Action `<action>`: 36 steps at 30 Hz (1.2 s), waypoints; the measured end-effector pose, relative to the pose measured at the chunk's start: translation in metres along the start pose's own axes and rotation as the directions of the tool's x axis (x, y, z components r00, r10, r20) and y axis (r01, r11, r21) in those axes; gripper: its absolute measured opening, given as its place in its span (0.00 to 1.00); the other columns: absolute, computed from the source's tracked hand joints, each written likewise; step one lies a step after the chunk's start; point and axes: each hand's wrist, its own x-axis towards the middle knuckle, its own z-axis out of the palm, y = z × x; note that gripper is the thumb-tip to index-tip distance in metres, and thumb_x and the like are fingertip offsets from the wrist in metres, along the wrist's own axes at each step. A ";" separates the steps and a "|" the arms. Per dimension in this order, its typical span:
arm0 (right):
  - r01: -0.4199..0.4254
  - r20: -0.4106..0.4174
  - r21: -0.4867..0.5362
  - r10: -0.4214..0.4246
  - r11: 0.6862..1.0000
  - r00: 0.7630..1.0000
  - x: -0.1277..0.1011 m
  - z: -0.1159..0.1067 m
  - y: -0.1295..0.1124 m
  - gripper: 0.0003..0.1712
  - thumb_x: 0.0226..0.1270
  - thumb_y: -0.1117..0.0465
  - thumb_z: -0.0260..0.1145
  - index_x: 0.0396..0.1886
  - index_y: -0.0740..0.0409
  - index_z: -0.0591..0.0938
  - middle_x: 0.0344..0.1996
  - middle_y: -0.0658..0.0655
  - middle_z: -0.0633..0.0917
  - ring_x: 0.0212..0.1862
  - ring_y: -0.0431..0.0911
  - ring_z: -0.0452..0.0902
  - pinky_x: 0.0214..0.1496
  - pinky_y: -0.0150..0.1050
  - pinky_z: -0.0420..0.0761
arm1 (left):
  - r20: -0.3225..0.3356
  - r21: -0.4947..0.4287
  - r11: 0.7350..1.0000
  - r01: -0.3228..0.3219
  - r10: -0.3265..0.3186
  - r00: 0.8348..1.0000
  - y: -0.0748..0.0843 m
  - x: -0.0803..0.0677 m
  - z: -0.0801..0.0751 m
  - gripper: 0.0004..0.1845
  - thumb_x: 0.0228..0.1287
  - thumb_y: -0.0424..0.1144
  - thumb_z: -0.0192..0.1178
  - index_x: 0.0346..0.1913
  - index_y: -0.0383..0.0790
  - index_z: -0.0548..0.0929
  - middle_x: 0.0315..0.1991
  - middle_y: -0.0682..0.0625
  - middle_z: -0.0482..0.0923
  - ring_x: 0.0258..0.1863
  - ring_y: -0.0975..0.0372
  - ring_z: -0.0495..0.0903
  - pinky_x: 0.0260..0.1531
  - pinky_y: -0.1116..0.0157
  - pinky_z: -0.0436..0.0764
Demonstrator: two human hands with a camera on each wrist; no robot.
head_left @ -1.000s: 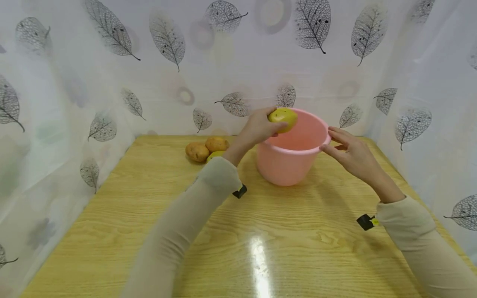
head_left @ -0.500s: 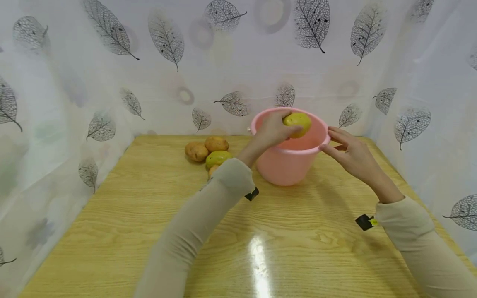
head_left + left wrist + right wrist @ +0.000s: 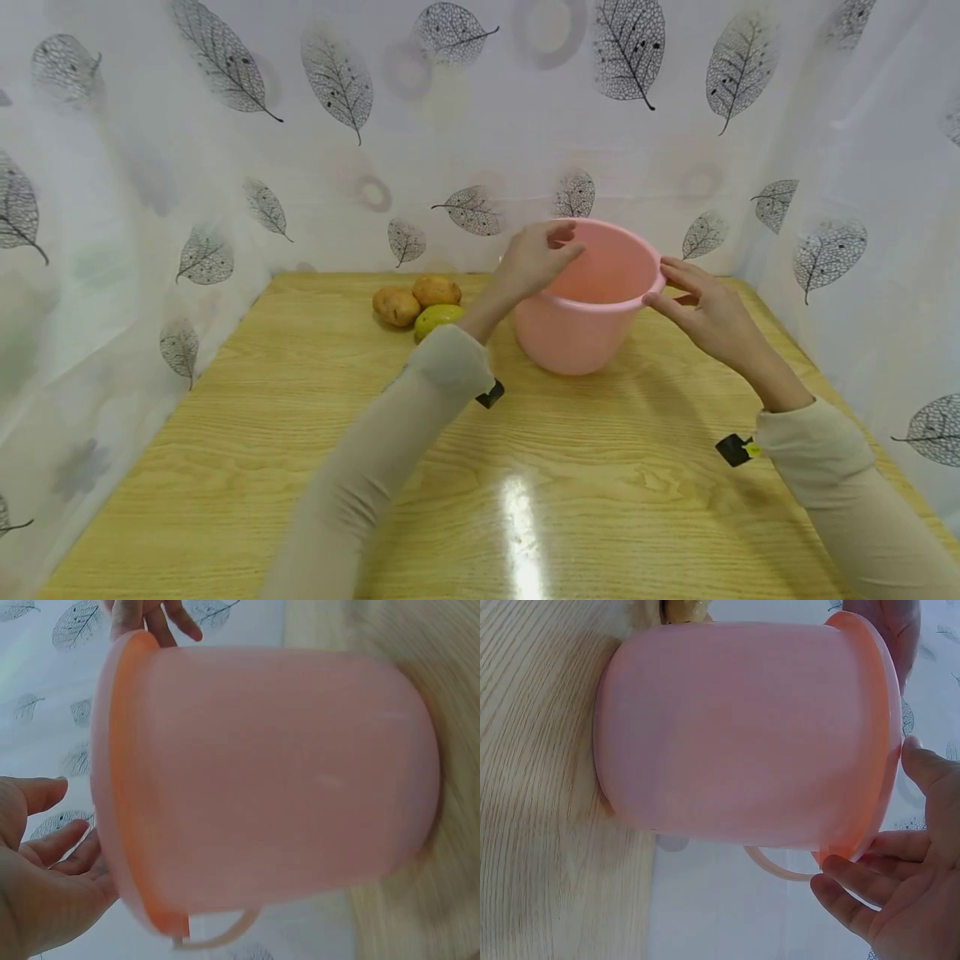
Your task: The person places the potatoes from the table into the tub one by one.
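Note:
A pink plastic bucket (image 3: 573, 333) stands upright at the back of the wooden table. Over its left rim is my left hand (image 3: 536, 258), empty, its fingers loosely bent and the thumb apart from them. The left wrist view shows that same hand (image 3: 52, 877) beside the rim. My right hand (image 3: 701, 308) holds the bucket's right rim with thumb and fingers; in the right wrist view its thumb (image 3: 924, 761) touches the rim, with the fingertips lower down near the handle (image 3: 776, 868). The bottom of the bucket's inside is hidden.
Left of the bucket lie two potatoes (image 3: 396, 306) and a yellow-green mango (image 3: 437, 317), partly behind the left forearm. A leaf-patterned white curtain (image 3: 480, 133) surrounds the back and sides of the wooden table (image 3: 600, 483).
My left hand carried a yellow mango rightward over the bucket's opening, let go of it, and has drawn back left to the rim. The mango is out of sight. My right hand stayed put.

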 end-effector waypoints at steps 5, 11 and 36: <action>-0.029 -0.024 -0.015 0.029 0.999 0.999 0.000 0.002 -0.004 0.32 0.77 0.53 0.66 0.72 0.66 0.74 0.74 0.65 0.70 0.58 0.65 0.80 0.48 0.14 0.70 | -0.074 -0.018 1.000 -0.014 0.012 0.997 -0.017 -0.014 -0.030 0.26 0.77 0.41 0.61 0.72 0.36 0.75 0.64 0.43 0.80 0.62 0.55 0.80 0.59 0.67 0.79; -0.033 -0.041 0.003 0.033 0.999 0.999 0.001 0.002 -0.002 0.31 0.77 0.54 0.67 0.71 0.67 0.75 0.74 0.65 0.71 0.59 0.65 0.79 0.49 0.12 0.69 | -0.106 -0.017 0.999 0.042 -0.043 0.993 -0.044 -0.040 -0.070 0.26 0.77 0.41 0.60 0.73 0.37 0.74 0.66 0.43 0.79 0.65 0.54 0.78 0.62 0.62 0.79; -0.009 -0.043 0.039 0.011 0.999 0.999 0.001 0.003 0.001 0.29 0.76 0.56 0.68 0.70 0.65 0.77 0.72 0.65 0.73 0.61 0.64 0.77 0.51 0.16 0.73 | -0.037 0.030 0.972 0.232 -0.231 0.972 -0.133 -0.109 -0.138 0.31 0.80 0.44 0.57 0.77 0.32 0.66 0.72 0.37 0.71 0.71 0.45 0.70 0.68 0.48 0.73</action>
